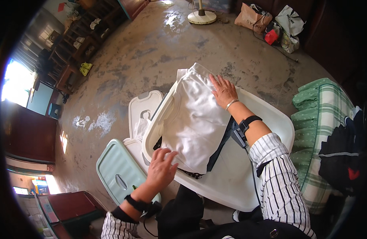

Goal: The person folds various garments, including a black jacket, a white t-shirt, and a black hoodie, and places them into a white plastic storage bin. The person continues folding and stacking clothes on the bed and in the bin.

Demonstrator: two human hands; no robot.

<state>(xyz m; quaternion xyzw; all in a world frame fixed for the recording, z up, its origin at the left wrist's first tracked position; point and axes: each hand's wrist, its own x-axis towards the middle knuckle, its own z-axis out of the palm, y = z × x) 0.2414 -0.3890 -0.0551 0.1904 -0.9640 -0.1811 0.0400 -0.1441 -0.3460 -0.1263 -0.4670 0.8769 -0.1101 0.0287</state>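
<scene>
A white garment with a ribbed waistband (195,119) lies flat over one side of a large white plastic tub (279,119), its waistband reaching past the tub's far rim. Dark blue cloth (220,149) and black patterned cloth (192,174) show from under it. My right hand (225,91) rests spread on the garment near the waistband. At its near left corner is my left hand (162,167), fingers apart and slightly curled; whether it touches the cloth is unclear. Neither hand grips anything visible.
Left of the tub lie a pale green lid (120,170) and white lids (143,104). A green checked seat (326,119) holding dark clothes (340,158) stands at right. Farther off are a white round stand base (202,18), bags (253,18) and a cable on the floor.
</scene>
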